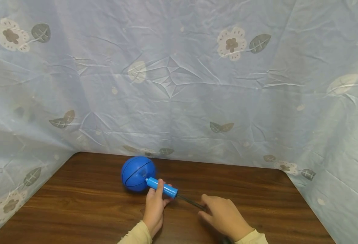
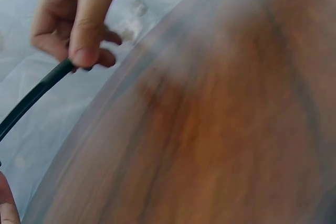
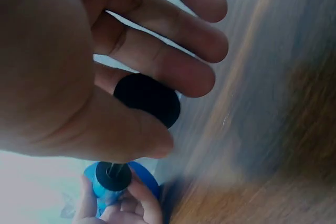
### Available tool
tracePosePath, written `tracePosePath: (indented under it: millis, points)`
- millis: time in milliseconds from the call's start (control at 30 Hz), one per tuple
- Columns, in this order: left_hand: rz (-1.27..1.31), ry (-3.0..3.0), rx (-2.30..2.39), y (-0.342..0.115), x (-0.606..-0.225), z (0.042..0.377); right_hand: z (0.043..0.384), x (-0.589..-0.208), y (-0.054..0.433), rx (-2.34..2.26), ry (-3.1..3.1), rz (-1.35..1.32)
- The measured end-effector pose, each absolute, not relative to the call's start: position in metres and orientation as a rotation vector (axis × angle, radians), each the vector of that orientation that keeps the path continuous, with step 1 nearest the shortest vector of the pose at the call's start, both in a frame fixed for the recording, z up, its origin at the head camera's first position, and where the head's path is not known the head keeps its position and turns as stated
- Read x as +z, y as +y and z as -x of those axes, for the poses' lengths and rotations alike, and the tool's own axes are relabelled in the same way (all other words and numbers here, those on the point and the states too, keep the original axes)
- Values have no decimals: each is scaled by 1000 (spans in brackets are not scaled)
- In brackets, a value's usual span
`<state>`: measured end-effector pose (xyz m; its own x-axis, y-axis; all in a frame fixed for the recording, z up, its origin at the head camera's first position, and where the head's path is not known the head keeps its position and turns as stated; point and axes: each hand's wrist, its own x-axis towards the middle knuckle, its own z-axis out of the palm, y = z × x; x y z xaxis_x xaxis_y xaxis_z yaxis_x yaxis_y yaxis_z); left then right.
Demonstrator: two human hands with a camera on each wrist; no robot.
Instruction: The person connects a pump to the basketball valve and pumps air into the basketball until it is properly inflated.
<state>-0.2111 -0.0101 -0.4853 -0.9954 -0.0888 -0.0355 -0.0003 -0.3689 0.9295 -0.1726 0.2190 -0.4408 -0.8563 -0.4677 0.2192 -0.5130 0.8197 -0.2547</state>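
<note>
A blue ball with black seam lines [image 1: 134,173] lies on the brown wooden table [image 1: 84,200]. Against its right side points the tip of a blue hand pump [image 1: 170,191], tilted down toward the front right. My left hand [image 1: 153,207] grips the pump's barrel, thumb along the top. From the barrel a dark rod [image 1: 189,201] stands pulled out, leading to my right hand [image 1: 224,215]. In the right wrist view, the black round handle [image 3: 147,98] sits between the thumb and fingers of that hand. The left wrist view catches the right hand pinching the rod's far end.
A pale blue curtain with flowers and leaves [image 1: 194,101] hangs behind the table and along both sides. The table's back edge runs close to the curtain, just beyond the ball.
</note>
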Motion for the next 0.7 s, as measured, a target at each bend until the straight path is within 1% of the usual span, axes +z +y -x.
tracePosePath:
  millis: [167, 367, 533, 700]
  points:
    - [-183, -1710, -2537, -16, -484, 216, 174, -441, 222, 438, -2847, -763]
    - [-189, -1707, -2586, -11, -484, 211, 175, -438, 223, 434, -2789, -796]
    - [-141, -1721, -2658, -3, -485, 205, 175, -438, 222, 506, -2748, -843]
    - [-16, -1805, -2727, 4, -487, 197, 175, -439, 220, 506, -2741, -857]
